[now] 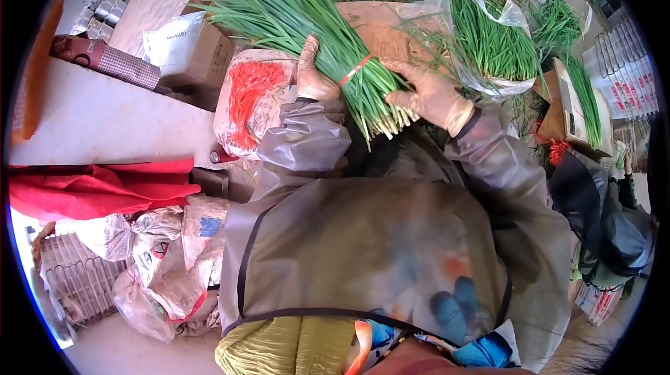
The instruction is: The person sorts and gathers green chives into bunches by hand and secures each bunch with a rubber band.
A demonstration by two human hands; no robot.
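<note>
Bundle (328, 36) lies between left fingers (308, 55) and right fingers (406, 99).

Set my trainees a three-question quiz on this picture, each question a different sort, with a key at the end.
1. Multiple choice: what colour is the band round the bunch?
A) blue
B) red
C) white

2. True or false: the red strips lie nearer the left hand than the right hand.

3. Fill the gap: the pale stem ends lie nearer the wearer's ____ hand.

Key:
1. B
2. True
3. right
</note>
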